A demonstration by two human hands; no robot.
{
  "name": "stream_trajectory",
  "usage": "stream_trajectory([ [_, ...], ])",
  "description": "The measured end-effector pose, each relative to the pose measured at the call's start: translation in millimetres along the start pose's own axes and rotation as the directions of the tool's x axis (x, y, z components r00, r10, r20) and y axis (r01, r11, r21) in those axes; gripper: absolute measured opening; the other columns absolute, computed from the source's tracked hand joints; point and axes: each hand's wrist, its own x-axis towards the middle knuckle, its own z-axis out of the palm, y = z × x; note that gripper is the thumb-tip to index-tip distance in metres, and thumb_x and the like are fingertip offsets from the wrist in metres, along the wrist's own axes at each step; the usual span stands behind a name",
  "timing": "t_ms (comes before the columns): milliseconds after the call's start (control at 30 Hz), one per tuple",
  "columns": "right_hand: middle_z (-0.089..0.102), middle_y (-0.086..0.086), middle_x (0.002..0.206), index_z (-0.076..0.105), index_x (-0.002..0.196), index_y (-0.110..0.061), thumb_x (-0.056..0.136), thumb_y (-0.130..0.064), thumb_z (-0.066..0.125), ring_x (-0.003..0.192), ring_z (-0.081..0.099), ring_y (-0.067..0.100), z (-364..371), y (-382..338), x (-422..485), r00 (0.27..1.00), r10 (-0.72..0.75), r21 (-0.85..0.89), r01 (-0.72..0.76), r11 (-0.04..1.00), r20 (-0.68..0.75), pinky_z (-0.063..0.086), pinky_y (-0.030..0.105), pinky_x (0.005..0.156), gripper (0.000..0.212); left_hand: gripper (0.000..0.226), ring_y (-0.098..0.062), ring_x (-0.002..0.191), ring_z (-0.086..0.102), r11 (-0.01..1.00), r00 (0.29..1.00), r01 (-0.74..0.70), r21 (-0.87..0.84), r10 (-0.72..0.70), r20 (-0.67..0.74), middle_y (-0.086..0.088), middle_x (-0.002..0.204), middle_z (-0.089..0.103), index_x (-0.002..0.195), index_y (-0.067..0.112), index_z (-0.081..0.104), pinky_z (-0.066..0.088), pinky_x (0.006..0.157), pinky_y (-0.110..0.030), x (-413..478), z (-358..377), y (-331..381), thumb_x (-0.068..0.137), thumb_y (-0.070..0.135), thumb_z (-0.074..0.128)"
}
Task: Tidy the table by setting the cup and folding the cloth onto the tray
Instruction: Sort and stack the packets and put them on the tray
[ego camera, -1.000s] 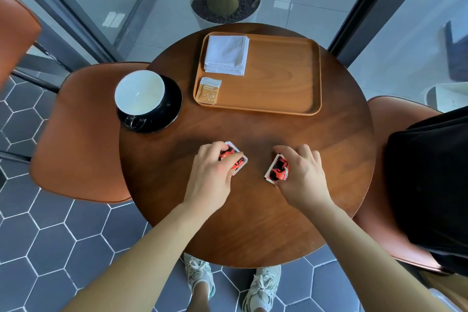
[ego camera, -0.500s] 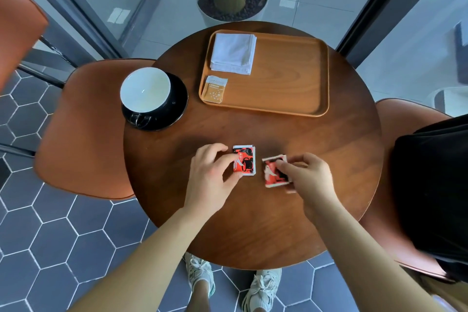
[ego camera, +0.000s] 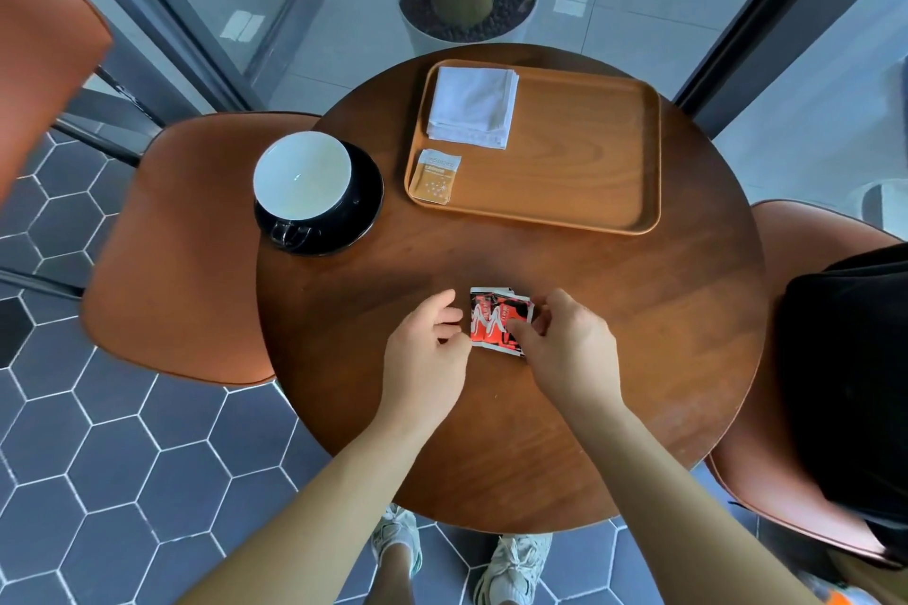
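Observation:
A white cup stands on a black saucer at the left of the round wooden table, outside the wooden tray. A folded white cloth lies in the tray's far left corner, with a tan packet below it. Two red packets overlap at the table's middle. My right hand pinches the upper packet's right side. Just left of the packets, my left hand rests with its fingers loosely curled, a small gap between them and the packets.
An orange chair stands left of the table. Another at the right carries a black bag. A potted trunk and glass doors lie beyond the far edge. My shoes show under the near edge.
The two red packets were apart, one under each hand. Both hands slid them together, and they now overlap. My left hand has come off its packet.

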Motion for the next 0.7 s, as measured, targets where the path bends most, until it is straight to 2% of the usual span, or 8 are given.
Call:
stream_trajectory([
  [100,0.064,0.002,0.090,0.064,0.111,-0.014,0.085,-0.027,0.075,0.076,0.054,0.018,7,-4,2,0.999,-0.048,-0.030,0.048,0.998,-0.018,0.036,0.026,0.064,0.031,0.044,-0.012,0.106,0.067,0.986,0.995,0.100,-0.136,-0.099,0.014,0.002,0.122,0.069,0.138,0.021,0.055,0.058,0.093,-0.033,3,3,7,0.095,0.013,0.058],
  [167,0.063,0.001,0.092,0.064,0.115,-0.016,0.086,-0.027,0.074,0.076,0.053,0.018,9,-5,3,0.999,-0.049,-0.031,0.049,0.998,-0.016,0.036,0.026,0.064,0.032,0.044,-0.017,0.109,0.067,0.971,0.989,0.148,-0.186,-0.147,0.023,-0.002,0.123,0.069,0.138,0.018,0.055,0.057,0.096,-0.040,6,4,10,0.094,0.012,0.056],
  [233,0.062,0.001,0.094,0.063,0.119,-0.019,0.087,-0.026,0.072,0.079,0.058,0.021,10,-6,5,0.999,-0.051,-0.033,0.051,0.998,-0.003,0.039,0.027,0.064,0.033,0.045,-0.018,0.108,0.067,0.955,0.982,0.190,-0.227,-0.185,0.046,-0.005,0.123,0.069,0.139,0.014,0.054,0.058,0.093,-0.041,10,3,12,0.094,0.012,0.056],
  [333,0.060,-0.001,0.095,0.063,0.119,-0.022,0.089,-0.027,0.069,0.083,0.060,0.024,12,-6,7,0.999,-0.048,-0.023,0.048,0.999,0.023,0.041,0.029,0.065,0.031,0.049,-0.015,0.099,0.069,0.924,0.968,0.248,-0.291,-0.230,0.095,-0.007,0.122,0.068,0.140,0.011,0.053,0.060,0.086,-0.033,12,3,16,0.092,0.011,0.060],
  [433,0.058,-0.003,0.095,0.063,0.118,-0.026,0.089,-0.030,0.068,0.084,0.060,0.022,14,-5,9,0.999,-0.034,0.009,0.033,0.999,0.034,0.044,0.030,0.067,0.030,0.049,-0.018,0.106,0.068,0.917,0.966,0.259,-0.302,-0.238,0.103,-0.009,0.125,0.067,0.139,0.007,0.055,0.058,0.093,-0.038,13,5,19,0.090,0.008,0.061],
  [567,0.056,-0.007,0.094,0.063,0.124,-0.030,0.090,-0.030,0.067,0.082,0.058,0.017,15,-2,10,0.997,-0.063,0.029,0.062,0.998,0.043,0.045,0.029,0.067,0.035,0.035,-0.016,0.100,0.070,0.939,0.977,0.211,-0.270,-0.198,0.074,-0.003,0.107,0.075,0.124,0.010,0.068,0.057,0.095,-0.041,14,8,21,0.088,0.009,0.065],
  [700,0.054,-0.011,0.090,0.058,0.131,-0.038,0.090,-0.032,0.068,0.082,0.054,0.011,11,5,13,0.992,-0.100,0.062,0.095,0.993,0.072,0.041,0.026,0.067,0.043,0.036,-0.013,0.095,0.069,0.979,0.992,0.128,-0.156,-0.125,0.024,0.004,0.100,0.073,0.120,0.015,0.070,0.057,0.091,-0.040,15,15,28,0.085,0.011,0.070],
])
